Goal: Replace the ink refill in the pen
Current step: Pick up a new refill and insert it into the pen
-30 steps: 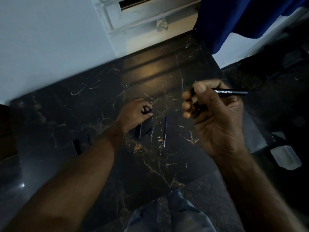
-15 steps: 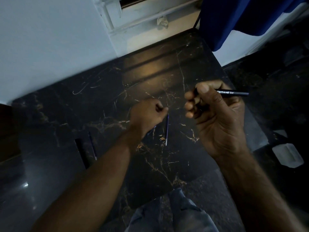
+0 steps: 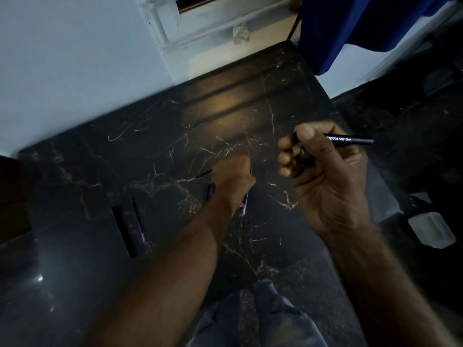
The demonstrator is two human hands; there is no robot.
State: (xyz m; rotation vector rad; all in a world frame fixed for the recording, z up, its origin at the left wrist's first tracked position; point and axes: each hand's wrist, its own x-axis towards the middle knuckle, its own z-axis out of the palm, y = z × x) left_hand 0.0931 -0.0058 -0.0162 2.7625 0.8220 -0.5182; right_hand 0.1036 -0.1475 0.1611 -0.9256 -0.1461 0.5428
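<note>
My right hand [image 3: 325, 181] is raised above the black marble table [image 3: 155, 146], shut on a black pen barrel [image 3: 350, 140] with white lettering that points right. My left hand [image 3: 233, 179] rests as a fist in the middle of the table. A thin blue ink refill [image 3: 200, 176] sticks out of it to the left, silver tip outward. A second blue refill [image 3: 246, 202] lies on the table, partly under that hand. A dark pen part [image 3: 208, 192] lies by the left wrist.
Further left on the table lie another dark pen barrel [image 3: 124, 231] and a blue refill [image 3: 138, 219] side by side. A blue curtain [image 3: 350, 28] hangs at the back right. A white tray [image 3: 432, 229] sits on the dark floor to the right. My knee [image 3: 260, 319] shows below.
My left hand slid right from the loose pen parts to the refills and closed; a refill now projects from its fist. The right hand has kept the pen barrel nearly still.
</note>
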